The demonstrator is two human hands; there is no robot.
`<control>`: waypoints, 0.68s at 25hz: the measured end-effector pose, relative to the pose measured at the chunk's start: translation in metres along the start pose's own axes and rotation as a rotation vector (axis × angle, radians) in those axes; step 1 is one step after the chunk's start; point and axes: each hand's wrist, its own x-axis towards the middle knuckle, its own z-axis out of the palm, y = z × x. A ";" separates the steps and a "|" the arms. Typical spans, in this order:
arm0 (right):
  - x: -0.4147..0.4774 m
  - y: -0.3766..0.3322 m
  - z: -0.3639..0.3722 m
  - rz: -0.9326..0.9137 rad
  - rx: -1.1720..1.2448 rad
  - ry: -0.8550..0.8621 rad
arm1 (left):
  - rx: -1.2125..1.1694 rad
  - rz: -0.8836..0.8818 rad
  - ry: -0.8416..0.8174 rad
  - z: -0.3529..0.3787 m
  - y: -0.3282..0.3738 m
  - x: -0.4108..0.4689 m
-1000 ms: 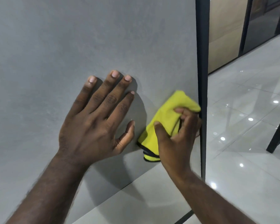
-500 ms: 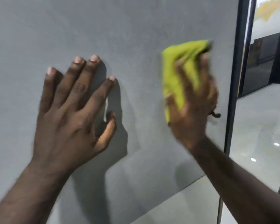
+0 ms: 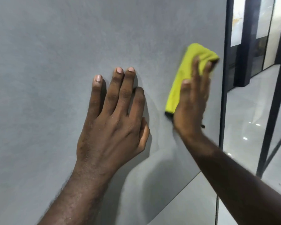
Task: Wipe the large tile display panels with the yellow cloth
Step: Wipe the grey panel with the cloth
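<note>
A tile showroom: a large matte grey tile panel point(image 3: 55, 62) stands in a black metal frame point(image 3: 225, 78), with further framed slabs point(image 3: 236, 21) along a glossy pale tiled floor point(image 3: 250, 111).

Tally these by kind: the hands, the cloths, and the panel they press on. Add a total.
Hands: 2, left hand and right hand
Folded yellow cloth: 1
Large grey tile panel: 1
Total: 4

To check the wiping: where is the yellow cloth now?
In the head view, the yellow cloth is right of centre, pressed on the grey tile panel under the right hand, near the black frame.
</note>
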 end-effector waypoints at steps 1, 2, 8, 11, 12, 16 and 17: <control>-0.026 0.006 -0.002 -0.229 -0.057 -0.092 | 0.004 0.020 -0.018 -0.001 -0.002 0.000; -0.048 0.017 -0.005 -0.411 -0.117 -0.191 | 0.012 0.044 -0.045 -0.001 -0.003 0.000; -0.107 0.081 -0.022 0.572 0.015 -0.013 | 0.163 0.338 -0.202 0.004 -0.002 -0.005; -0.167 0.086 -0.043 0.195 -0.031 -0.218 | 0.146 0.505 -0.272 0.012 0.005 -0.010; -0.187 0.102 -0.049 0.240 -0.036 -0.243 | 0.142 0.574 -0.300 0.014 0.007 -0.014; -0.218 0.141 -0.062 1.051 -0.017 -0.205 | 0.123 0.667 -0.352 0.017 0.010 -0.023; -0.221 0.140 -0.065 0.928 -0.021 -0.219 | 0.121 0.661 -0.348 0.017 0.012 -0.023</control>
